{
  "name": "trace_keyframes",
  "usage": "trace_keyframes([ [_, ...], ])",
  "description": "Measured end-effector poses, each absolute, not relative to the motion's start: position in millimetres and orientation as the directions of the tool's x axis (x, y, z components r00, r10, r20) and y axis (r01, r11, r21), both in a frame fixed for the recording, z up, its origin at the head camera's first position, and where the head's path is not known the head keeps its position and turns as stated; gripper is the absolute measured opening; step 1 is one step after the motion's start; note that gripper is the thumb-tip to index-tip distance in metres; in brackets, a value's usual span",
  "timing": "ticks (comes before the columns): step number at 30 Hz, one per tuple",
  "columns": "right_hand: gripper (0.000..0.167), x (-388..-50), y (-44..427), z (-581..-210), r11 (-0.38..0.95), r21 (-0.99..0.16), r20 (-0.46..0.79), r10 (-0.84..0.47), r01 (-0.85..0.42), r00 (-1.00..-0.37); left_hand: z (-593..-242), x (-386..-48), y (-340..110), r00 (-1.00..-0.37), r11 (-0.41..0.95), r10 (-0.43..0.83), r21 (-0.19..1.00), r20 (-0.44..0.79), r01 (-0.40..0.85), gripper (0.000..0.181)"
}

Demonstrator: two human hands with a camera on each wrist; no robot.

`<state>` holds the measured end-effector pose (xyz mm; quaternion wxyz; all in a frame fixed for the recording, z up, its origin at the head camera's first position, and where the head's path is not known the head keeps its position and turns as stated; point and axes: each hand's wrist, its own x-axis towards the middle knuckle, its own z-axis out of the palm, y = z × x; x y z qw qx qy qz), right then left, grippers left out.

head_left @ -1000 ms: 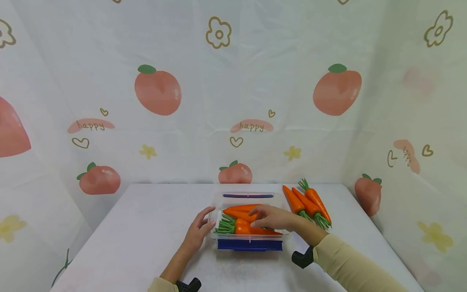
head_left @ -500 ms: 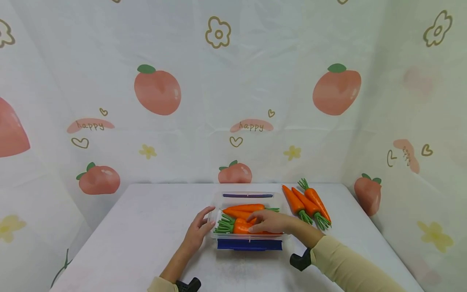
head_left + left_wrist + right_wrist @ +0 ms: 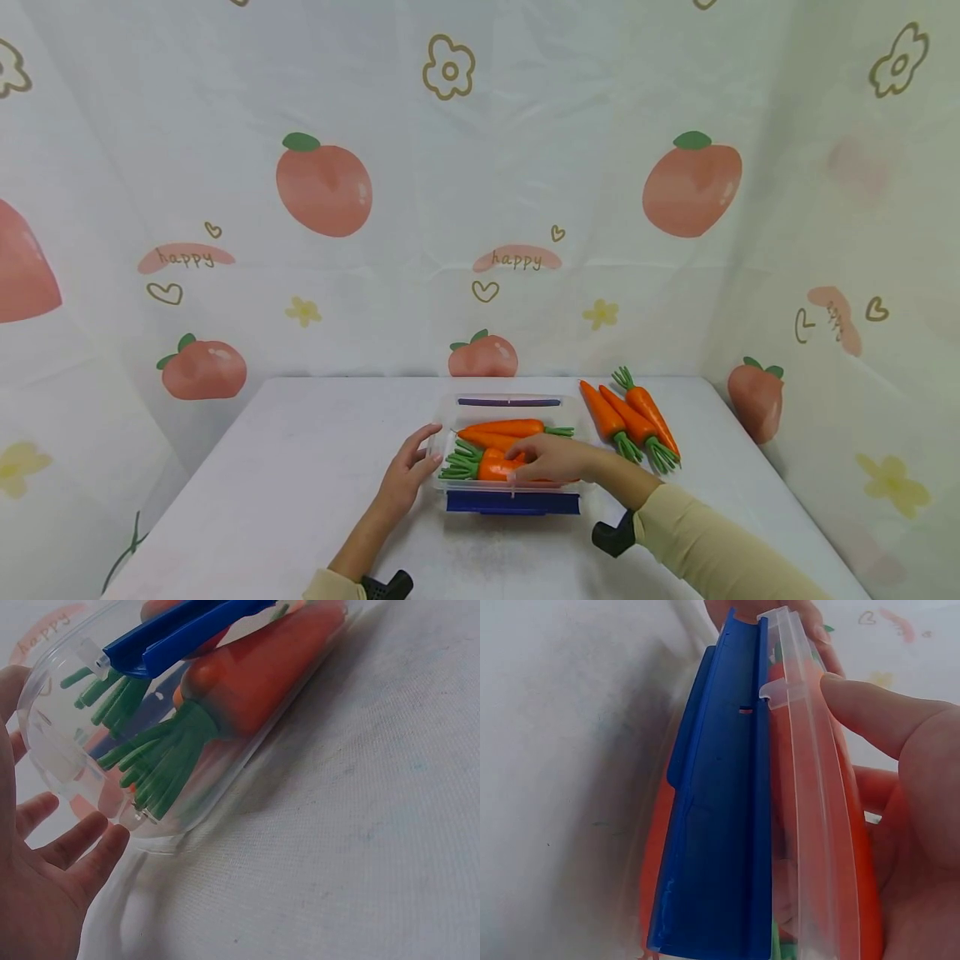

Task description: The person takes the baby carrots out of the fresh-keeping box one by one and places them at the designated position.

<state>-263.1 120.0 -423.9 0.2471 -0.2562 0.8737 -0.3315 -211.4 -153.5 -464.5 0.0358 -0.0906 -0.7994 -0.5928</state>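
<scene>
A clear plastic box [image 3: 480, 487] with blue latches stands mid-table, holding several orange carrots with green tops. Across the front carrot [image 3: 493, 467] my right hand [image 3: 558, 458] reaches from the right, thumb on its near side and fingers curled over its far side. In the right wrist view the thumb [image 3: 866, 705] lies by the front rim, with orange between it and the fingers. My left hand [image 3: 405, 473] rests its spread fingers against the box's left end; the left wrist view shows green carrot tops [image 3: 161, 761] through that wall.
Three loose carrots [image 3: 637, 421] lie on the white table [image 3: 337, 450] just right of the box. A blue latch [image 3: 513, 503] hangs open at the box's front. Behind the table hangs a fruit-printed cloth [image 3: 525, 150].
My right hand has shifted slightly left and lower over the front carrot, uncovering the green top of a rear carrot. The left hand and the box have kept their places.
</scene>
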Motion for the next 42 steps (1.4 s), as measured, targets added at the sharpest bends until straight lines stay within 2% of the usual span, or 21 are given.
trace_keyframes([
  [6,0.035,-263,121,-418,0.635,-0.718,-0.233,-0.605,-0.286,-0.761,-465,-212,-153,-0.98,0.283,0.111,0.939,0.168,0.193,0.045],
  [10,0.035,-263,123,-416,0.646,-0.713,-0.232,-0.586,-0.274,-0.777,-477,-220,-155,-0.981,0.285,0.101,0.94,0.166,0.188,0.045],
  [15,0.038,-266,130,-414,0.642,-0.716,-0.215,-0.578,-0.276,-0.787,-496,-232,-159,-0.981,0.284,0.085,0.939,0.175,0.192,0.045],
  [24,0.042,-282,146,-409,0.597,-0.754,-0.161,-0.571,-0.273,-0.805,-500,-234,-161,-0.977,0.25,0.095,0.945,0.193,0.211,0.045],
  [29,0.041,-288,156,-404,0.567,-0.787,-0.124,-0.531,-0.243,-0.838,-496,-231,-160,-0.98,0.271,0.091,0.942,0.179,0.197,0.046],
  [36,0.046,-297,175,-399,0.587,-0.776,-0.066,-0.437,-0.229,-0.897,-473,-220,-154,-0.98,0.299,0.105,0.935,0.168,0.193,0.046],
  [42,0.048,-304,192,-400,0.568,-0.802,-0.041,-0.357,-0.182,-0.933,-491,-228,-157,-0.981,0.295,0.086,0.936,0.172,0.19,0.046],
])
